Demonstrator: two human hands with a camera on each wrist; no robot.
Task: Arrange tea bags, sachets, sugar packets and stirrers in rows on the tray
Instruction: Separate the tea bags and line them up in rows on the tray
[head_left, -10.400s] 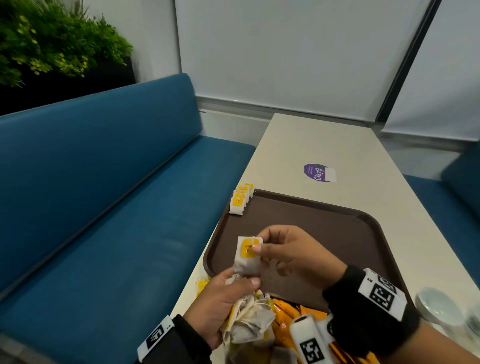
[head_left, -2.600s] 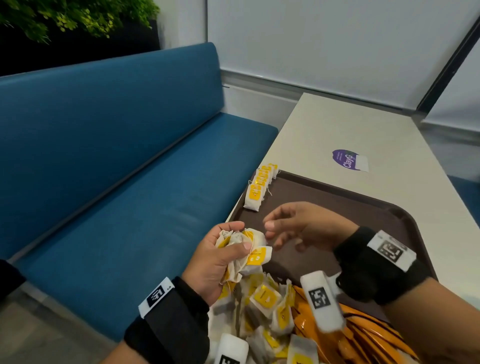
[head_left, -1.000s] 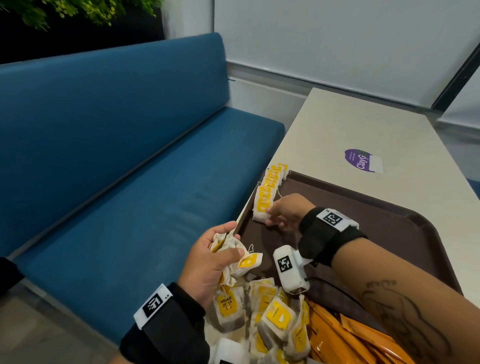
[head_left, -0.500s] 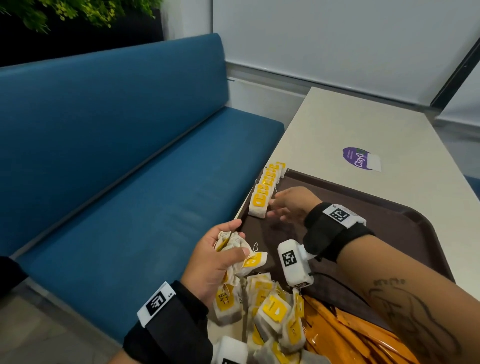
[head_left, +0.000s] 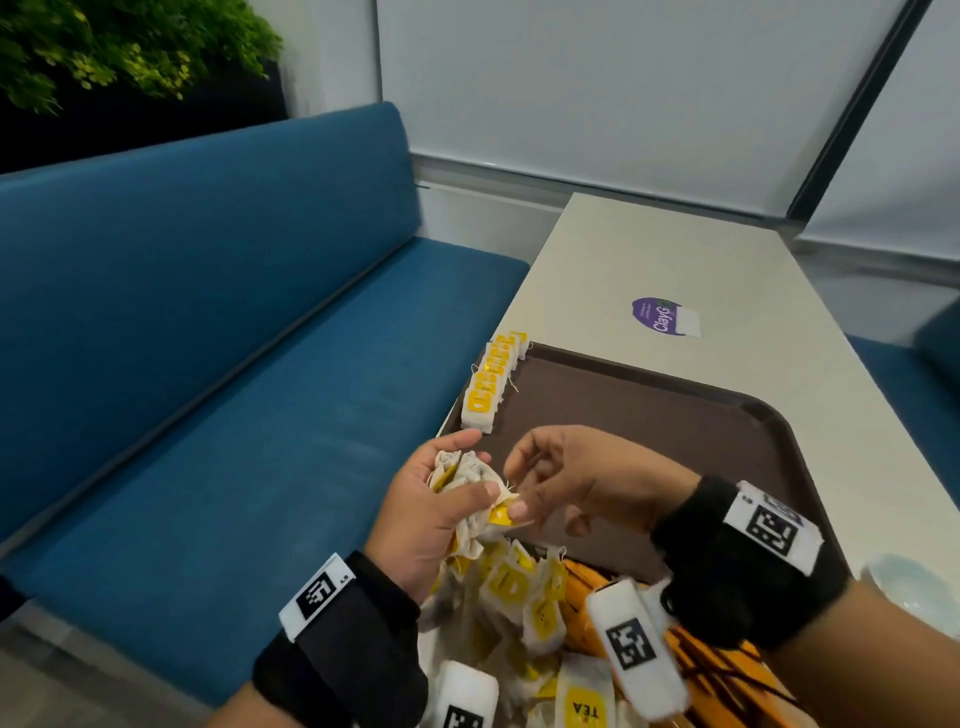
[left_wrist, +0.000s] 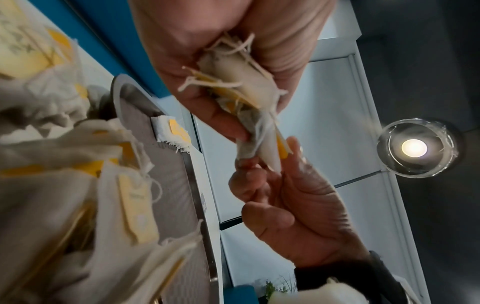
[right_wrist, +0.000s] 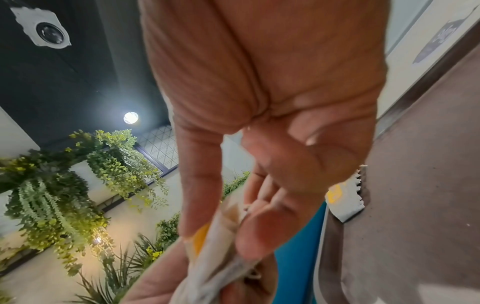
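Head view: left hand (head_left: 436, 512) grips a bunch of tea bags (head_left: 470, 480), fingers curled round it. Right hand (head_left: 576, 480) pinches the yellow-tagged corner of 1 tea bag (head_left: 501, 517) sticking out of that bunch, thumb and forefinger closed on it, the other fingers loosely curled. Both hands hover over the near-left part of the brown tray (head_left: 675, 410). 1 row of tea bags (head_left: 491, 387) runs along the tray's left edge. A loose pile of tea bags (head_left: 519, 587) and orange sachets (head_left: 579, 587) sit at the near end.

Left wrist view: the bunch sits crumpled in the left hand (left_wrist: 233, 67), strings hanging out. Right fingertips (left_wrist: 292, 148) clamp the protruding bag's end.

Right wrist view: right thumb and finger (right_wrist: 255, 232) are pressed together on the bag; nearest bag of the row is visible on the tray behind.

Step, as I read it: pulling 1 bag free to extend the row. Next move needs a clean pull with no tangled strings, then set the bag down touching the row's near end, aligned. No sugar packets or stirrers visible.
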